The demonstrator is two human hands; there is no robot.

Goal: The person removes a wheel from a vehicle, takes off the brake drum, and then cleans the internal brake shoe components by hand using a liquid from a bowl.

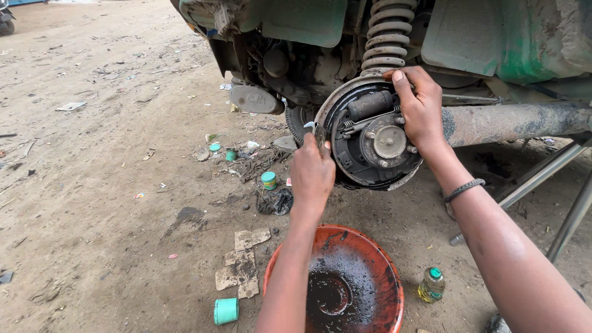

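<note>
Head view: an oily orange basin (370, 246) sits nearest on the dirt, a small oil bottle (431, 285) beside it. Beyond, the left hand (312, 172) pinches a small metal tool (319, 132) at the brake assembly (370, 139), whose top edge the right hand (420, 108) grips under the coil spring (386, 34).

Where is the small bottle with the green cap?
The small bottle stands on the dirt ground, lower right in the head view, just right of the orange basin.
</note>
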